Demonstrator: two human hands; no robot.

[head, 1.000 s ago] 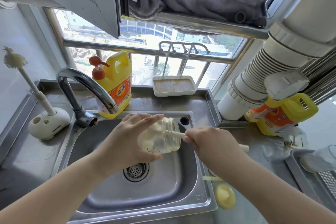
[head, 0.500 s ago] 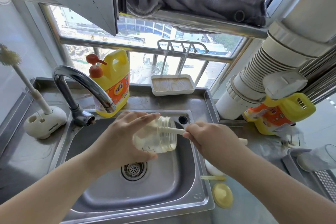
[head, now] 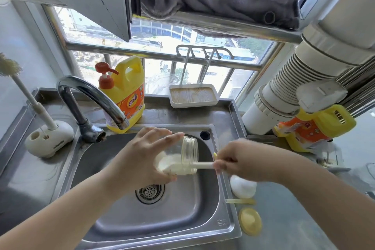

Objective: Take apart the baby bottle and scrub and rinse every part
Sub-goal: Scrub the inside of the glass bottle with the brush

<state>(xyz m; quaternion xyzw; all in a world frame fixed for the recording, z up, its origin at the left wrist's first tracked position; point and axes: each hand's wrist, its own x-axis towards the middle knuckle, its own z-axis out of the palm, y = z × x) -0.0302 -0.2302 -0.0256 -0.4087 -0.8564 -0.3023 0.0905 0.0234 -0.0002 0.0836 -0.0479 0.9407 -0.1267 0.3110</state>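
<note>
My left hand [head: 140,160] grips the clear baby bottle body [head: 182,156] on its side over the steel sink [head: 182,223], mouth turned right. My right hand [head: 243,160] holds the white handle of a bottle brush [head: 204,165]; the brush head is inside the bottle. On the counter right of the sink lie a white cap [head: 243,187], a thin yellowish straw piece [head: 240,201] and a yellow disc-shaped part [head: 250,221].
The tap [head: 95,97] arches over the sink's back left, no water running. A yellow detergent jug [head: 125,95] stands behind it. A second brush in a white stand [head: 48,138] is at far left. A white dish rack tray [head: 193,97] sits on the ledge.
The bottle has dropped slightly lower in the sink and the brush handle sits lower at the mouth; my right hand has shifted a little with it.
</note>
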